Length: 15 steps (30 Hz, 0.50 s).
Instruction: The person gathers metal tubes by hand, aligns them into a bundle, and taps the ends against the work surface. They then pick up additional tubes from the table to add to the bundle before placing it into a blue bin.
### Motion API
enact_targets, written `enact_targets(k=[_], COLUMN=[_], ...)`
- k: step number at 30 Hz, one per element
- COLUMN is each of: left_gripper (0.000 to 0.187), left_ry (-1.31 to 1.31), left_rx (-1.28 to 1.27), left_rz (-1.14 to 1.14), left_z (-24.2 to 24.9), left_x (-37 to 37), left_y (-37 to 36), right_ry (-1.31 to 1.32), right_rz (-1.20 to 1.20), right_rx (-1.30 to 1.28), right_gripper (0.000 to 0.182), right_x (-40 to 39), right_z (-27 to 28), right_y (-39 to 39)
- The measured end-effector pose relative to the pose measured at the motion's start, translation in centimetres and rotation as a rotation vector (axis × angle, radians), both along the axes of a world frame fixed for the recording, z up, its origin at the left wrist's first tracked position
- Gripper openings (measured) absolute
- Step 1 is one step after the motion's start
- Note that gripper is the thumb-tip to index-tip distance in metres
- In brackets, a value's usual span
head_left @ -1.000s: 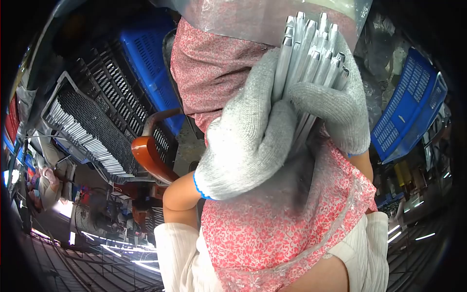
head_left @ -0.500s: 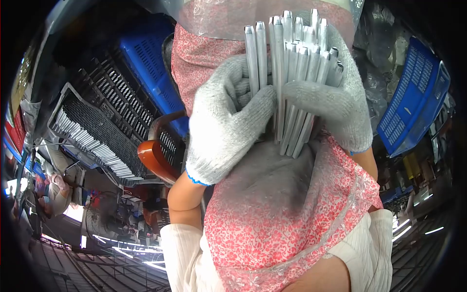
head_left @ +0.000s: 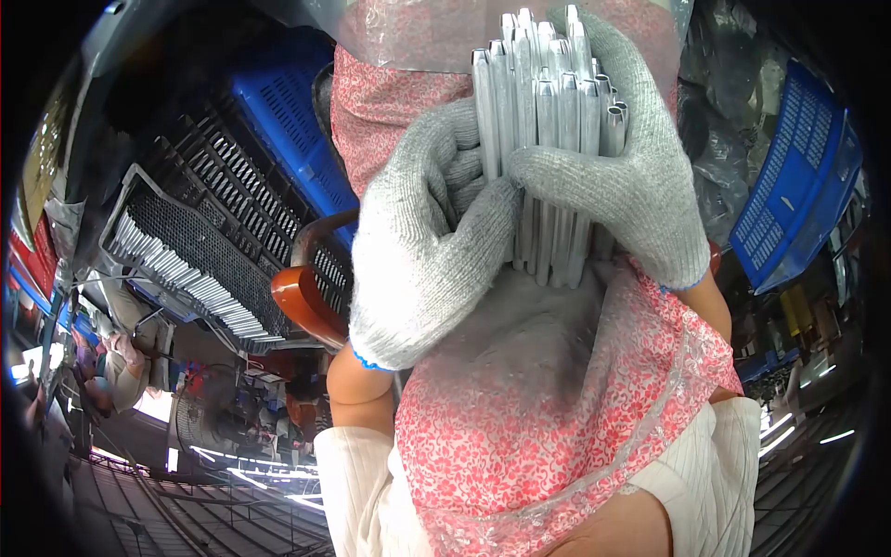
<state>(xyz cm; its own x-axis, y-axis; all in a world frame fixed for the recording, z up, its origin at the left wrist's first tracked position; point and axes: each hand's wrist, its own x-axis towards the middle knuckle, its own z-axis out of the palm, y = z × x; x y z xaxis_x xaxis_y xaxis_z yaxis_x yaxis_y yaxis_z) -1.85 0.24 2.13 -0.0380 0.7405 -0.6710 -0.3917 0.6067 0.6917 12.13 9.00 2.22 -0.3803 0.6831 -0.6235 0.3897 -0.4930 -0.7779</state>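
Observation:
A bundle of shiny metal tubes [head_left: 557, 116] with tapered tips stands roughly upright between my gloved hands, above my lap. My left hand [head_left: 432, 227], in a grey-white knit glove, is closed against the bundle's left side, thumb pointing up along the tubes. My right hand [head_left: 631, 186], gloved the same way, wraps the right side with its thumb across the front. The two thumbs meet near the middle. Behind the tubes, the right fingers are mostly hidden. Under the bundle, a dark smudge marks the red floral apron [head_left: 520, 436].
At left, a dark mesh crate [head_left: 200, 241] holds a row of similar metal tubes. Blue plastic baskets stand behind it [head_left: 297, 130] and at right [head_left: 794, 181]. An orange-brown chair armrest [head_left: 306, 302] is close to my left forearm. Another person [head_left: 121, 362] sits far left.
The tubes have been drawn into a tighter, more even bundle. My right thumb has shifted left to meet the left thumb, and the gap between the tubes at left has closed.

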Motion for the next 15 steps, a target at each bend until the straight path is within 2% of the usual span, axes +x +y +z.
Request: enact_targets(k=[2,6,8,9,11,15], left_gripper=[0.038,0.039,0.043,0.044,0.045,0.048], left_ry=[-0.018,0.011,0.001,-0.002,-0.004,-0.049], left_rx=[-0.033,-0.134,-0.153,-0.161,-0.171,-0.167], left_rz=[0.013,0.009,0.03,0.032,0.034,0.055], left_z=[0.0,-0.2,-0.4,-0.5,-0.6,-0.8], left_x=[-0.1,-0.5,-0.6,-0.7,-0.8,-0.9], left_y=[0.4,0.7,0.7,0.7,0.7,0.7], right_ry=[0.174,0.158,-0.072,-0.072,0.253,0.151], right_rz=[-0.005,0.039,0.077,0.075,-0.022,-0.138], right_rx=[-0.07,-0.037,-0.014,-0.014,-0.149,-0.103], right_gripper=[0.106,0.109,0.107,0.107,0.103,0.097], right_x=[1.0,0.8,-0.6,-0.1,1.5,2.2], right_z=[-0.3,0.0,1.2,0.8,-0.8,-3.5], right_y=[0.1,0.2,0.6,0.5,0.2,-1.3])
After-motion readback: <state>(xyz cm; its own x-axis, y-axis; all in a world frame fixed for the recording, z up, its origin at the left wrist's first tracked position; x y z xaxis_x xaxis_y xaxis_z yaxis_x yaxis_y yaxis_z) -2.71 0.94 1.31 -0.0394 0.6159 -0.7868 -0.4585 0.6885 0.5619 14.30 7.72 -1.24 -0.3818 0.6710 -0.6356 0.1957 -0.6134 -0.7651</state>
